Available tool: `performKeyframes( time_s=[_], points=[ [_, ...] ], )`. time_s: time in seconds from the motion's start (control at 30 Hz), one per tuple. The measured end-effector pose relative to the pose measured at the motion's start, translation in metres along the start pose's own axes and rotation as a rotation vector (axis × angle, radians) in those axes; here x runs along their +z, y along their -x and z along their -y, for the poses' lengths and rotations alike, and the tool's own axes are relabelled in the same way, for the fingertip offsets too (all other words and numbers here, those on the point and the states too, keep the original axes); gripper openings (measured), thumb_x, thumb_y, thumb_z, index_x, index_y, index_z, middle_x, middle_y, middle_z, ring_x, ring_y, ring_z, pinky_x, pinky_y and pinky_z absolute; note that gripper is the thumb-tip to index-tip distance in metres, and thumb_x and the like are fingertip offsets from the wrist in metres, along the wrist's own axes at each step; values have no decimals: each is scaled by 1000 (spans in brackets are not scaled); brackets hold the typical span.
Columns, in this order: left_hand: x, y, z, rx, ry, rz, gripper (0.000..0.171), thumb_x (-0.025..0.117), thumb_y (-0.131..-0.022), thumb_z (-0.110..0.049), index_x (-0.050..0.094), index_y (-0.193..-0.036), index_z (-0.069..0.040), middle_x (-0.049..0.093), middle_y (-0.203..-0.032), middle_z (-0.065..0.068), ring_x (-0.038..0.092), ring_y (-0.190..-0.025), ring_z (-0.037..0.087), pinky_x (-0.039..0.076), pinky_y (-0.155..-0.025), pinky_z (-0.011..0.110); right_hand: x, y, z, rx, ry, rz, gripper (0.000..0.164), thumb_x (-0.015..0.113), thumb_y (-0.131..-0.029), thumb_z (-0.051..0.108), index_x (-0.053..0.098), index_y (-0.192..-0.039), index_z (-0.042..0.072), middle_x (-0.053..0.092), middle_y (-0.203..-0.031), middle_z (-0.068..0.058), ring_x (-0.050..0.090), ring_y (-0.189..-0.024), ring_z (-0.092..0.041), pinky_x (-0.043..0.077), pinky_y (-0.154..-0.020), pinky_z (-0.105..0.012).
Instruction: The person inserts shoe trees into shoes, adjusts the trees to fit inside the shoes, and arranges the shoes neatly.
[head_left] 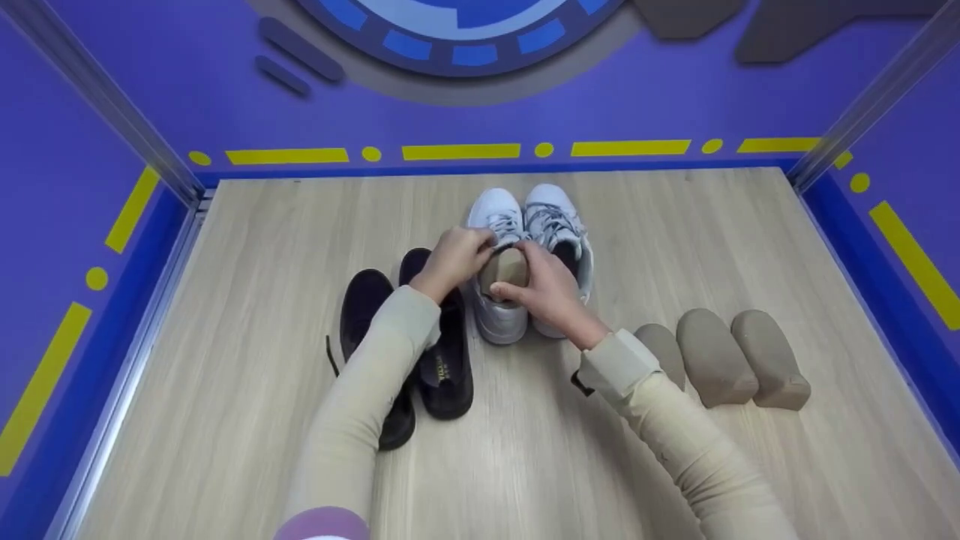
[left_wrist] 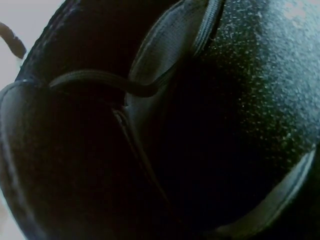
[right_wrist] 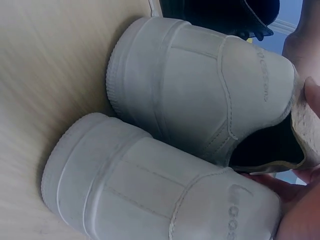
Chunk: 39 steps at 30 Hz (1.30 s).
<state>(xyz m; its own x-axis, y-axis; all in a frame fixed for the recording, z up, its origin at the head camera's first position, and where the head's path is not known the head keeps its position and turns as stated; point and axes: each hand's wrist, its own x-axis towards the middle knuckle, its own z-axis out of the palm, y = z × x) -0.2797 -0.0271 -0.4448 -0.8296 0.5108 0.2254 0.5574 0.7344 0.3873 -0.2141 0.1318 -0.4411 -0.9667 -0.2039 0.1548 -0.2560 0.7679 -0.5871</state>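
Observation:
Two white lace-up sneakers stand side by side at the middle back of the board. A beige shoe insert [head_left: 504,270] is tilted into the opening of the left sneaker [head_left: 496,210], and my right hand [head_left: 551,289] grips it between thumb and fingers. My left hand [head_left: 457,259] pinches that sneaker's tongue at the front of the opening. In the right wrist view the insert [right_wrist: 306,125] rises out of the sneaker's collar, above the heel [right_wrist: 210,85]. The right sneaker [head_left: 555,217] is beside it, with its dark inside showing.
Two black shoes [head_left: 367,300] lie left of the sneakers, partly under my left forearm; one fills the left wrist view [left_wrist: 75,150]. Several more beige inserts [head_left: 712,356] lie at the right, one partly behind my right sleeve. A blue wall [head_left: 465,124] bounds the back.

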Motion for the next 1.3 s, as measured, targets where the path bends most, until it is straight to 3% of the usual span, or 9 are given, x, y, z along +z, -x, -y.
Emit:
performKeyframes(
  time_s=[0.3, 0.47, 0.77, 1.0, 1.3],
  points=[
    [0, 0, 0, 1, -5, 7, 12, 56, -85, -14, 67, -88, -9, 68, -86, 3, 62, -78, 19, 48, -72, 32, 6, 1, 3, -18, 41, -55, 66, 70, -67, 46, 49, -116, 7, 53, -111, -14, 52, -98, -27, 42, -83, -41],
    [1, 1, 2, 18, 0, -21, 12, 56, -85, -14, 67, -88, -9, 68, -86, 3, 63, -78, 19, 48, -72, 32, 9, 2, 4, -13, 59, -87, 65, 70, -68, 44, 48, -117, 8, 53, -113, -12, 51, -102, -27, 41, -85, -41],
    [3, 2, 4, 32, -10, -48, 11, 58, -84, -15, 67, -87, -9, 68, -85, 2, 63, -77, 19, 48, -71, 32, 17, 2, 8, -58, 90, -211, 70, 73, -64, 44, 48, -116, 5, 54, -113, -12, 49, -105, -30, 38, -91, -42],
    [1, 1, 4, 7, 1, -25, 13, 58, -83, -14, 67, -90, -9, 68, -88, 2, 63, -80, 20, 47, -74, 33, 22, 0, 11, -29, 101, -233, 65, 73, -62, 45, 50, -111, 8, 54, -111, -12, 50, -104, -29, 40, -87, -42],
    [2, 1, 5, -29, 59, -24, 12, 57, -83, -13, 67, -89, -9, 68, -86, 4, 61, -75, 21, 47, -72, 33, 26, -2, 10, 21, 172, -224, 63, 72, -64, 45, 50, -113, 13, 53, -105, -12, 53, -94, -28, 46, -72, -44]
  ],
)
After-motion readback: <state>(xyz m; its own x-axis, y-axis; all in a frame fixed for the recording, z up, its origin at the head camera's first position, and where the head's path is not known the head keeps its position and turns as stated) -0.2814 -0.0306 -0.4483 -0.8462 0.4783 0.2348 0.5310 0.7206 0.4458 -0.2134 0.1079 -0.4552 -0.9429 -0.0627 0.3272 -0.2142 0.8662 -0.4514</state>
